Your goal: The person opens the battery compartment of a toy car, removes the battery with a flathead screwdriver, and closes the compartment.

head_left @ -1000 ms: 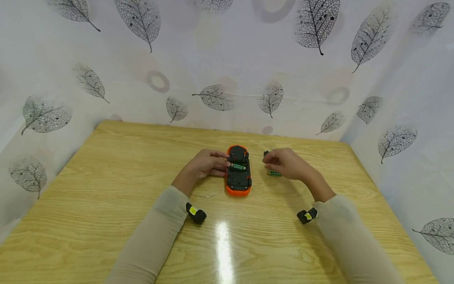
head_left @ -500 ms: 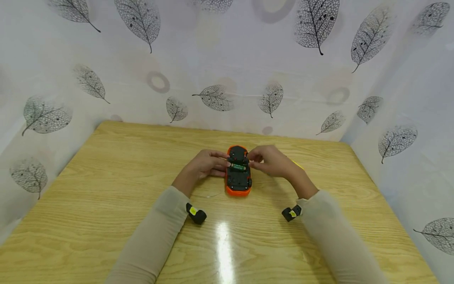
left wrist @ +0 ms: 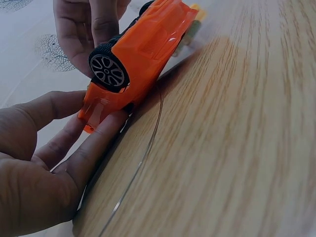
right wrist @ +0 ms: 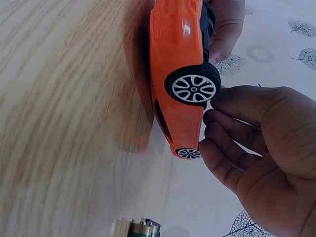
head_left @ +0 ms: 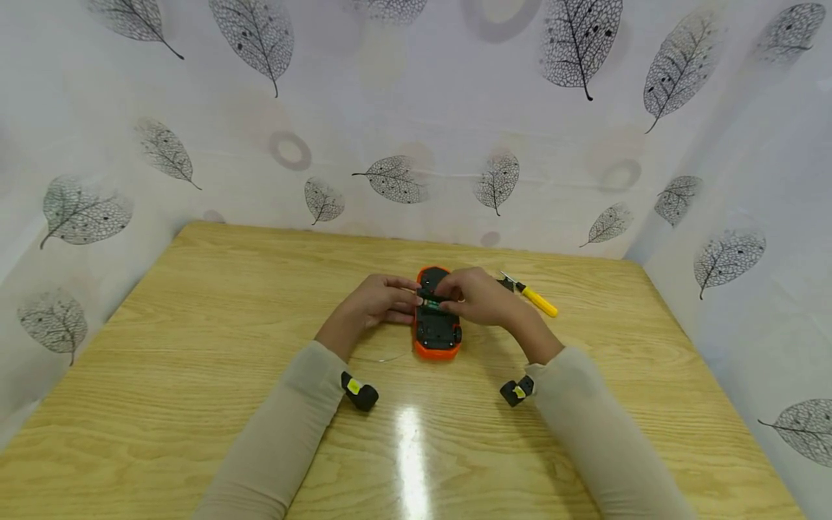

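An orange toy car [head_left: 437, 354] lies upside down on the table, its black underside facing up and a battery compartment exposed. In that compartment a green battery [head_left: 430, 305] shows between the two hands. My left hand [head_left: 385, 300] grips the car along its left side; in the left wrist view, its fingers [left wrist: 101, 131] press against the orange body [left wrist: 143, 54]. Over the compartment, my right hand [head_left: 479, 297] bends its thumb and fingers together on a battery, mostly hidden by them. From the right wrist, those fingertips meet at the car's underside beside a wheel [right wrist: 194, 88].
A yellow-handled screwdriver [head_left: 538, 301] lies right of the car, next to a small black part [head_left: 506, 282]. Another battery [right wrist: 143, 230] rests on the table in the right wrist view. A thin wire [left wrist: 133, 177] runs along the tabletop by the left hand.
My right hand has moved left from beside the loose battery to over the car's compartment, uncovering the screwdriver. The left hand and the car have stayed in place.
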Action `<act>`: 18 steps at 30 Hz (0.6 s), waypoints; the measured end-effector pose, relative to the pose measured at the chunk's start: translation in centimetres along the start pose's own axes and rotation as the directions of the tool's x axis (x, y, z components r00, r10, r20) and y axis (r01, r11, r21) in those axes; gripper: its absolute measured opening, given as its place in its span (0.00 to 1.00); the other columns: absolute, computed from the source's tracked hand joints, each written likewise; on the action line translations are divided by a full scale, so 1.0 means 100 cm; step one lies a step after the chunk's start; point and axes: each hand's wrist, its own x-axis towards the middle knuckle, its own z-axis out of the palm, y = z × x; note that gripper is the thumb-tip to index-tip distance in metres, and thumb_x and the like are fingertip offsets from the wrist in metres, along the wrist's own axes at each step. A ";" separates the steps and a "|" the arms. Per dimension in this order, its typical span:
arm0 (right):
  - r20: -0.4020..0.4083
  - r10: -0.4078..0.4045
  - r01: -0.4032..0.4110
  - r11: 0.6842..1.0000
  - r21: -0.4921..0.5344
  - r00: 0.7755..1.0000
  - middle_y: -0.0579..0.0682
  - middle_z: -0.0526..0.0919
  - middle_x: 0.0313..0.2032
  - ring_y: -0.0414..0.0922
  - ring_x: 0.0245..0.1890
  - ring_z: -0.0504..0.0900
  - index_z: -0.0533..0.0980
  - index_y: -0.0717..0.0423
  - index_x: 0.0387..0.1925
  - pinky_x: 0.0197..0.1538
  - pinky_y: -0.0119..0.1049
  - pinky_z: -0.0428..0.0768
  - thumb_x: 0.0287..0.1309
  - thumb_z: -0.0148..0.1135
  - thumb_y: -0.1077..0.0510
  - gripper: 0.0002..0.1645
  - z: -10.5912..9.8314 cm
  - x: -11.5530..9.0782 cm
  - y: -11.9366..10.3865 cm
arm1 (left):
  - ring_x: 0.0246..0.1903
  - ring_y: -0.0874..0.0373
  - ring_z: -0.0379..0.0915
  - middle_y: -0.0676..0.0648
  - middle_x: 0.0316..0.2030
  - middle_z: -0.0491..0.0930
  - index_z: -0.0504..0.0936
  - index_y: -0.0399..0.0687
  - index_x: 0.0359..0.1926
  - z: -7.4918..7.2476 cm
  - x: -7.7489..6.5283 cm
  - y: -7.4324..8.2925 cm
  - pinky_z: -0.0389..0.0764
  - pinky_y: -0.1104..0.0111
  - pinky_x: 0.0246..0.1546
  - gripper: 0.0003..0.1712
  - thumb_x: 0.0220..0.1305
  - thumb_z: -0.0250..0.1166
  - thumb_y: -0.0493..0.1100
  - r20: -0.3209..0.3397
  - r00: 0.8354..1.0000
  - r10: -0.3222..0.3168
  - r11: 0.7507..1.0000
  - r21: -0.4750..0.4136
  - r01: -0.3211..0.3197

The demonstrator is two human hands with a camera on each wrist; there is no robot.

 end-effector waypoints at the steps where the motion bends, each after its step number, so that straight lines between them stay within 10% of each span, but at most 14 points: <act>1: 0.003 0.003 -0.003 1.000 -0.003 1.000 0.48 0.88 0.41 0.41 0.38 0.84 0.86 0.58 0.46 0.42 0.39 0.86 0.65 0.70 0.61 0.09 0.001 0.001 0.000 | 0.35 0.52 0.86 0.40 0.43 0.86 0.79 0.37 0.61 0.000 0.000 0.000 0.90 0.59 0.37 0.23 0.64 0.69 0.29 0.000 1.000 0.000 1.000 0.000 0.000; 18: 0.054 0.049 -0.048 0.998 -0.032 0.997 0.48 0.87 0.38 0.40 0.34 0.83 0.86 0.58 0.47 0.39 0.37 0.85 0.64 0.71 0.59 0.11 0.004 0.011 -0.004 | 0.33 0.53 0.86 0.40 0.38 0.87 0.79 0.35 0.62 0.000 -0.001 0.002 0.90 0.58 0.37 0.24 0.65 0.68 0.28 0.000 1.000 -0.005 1.000 -0.006 0.005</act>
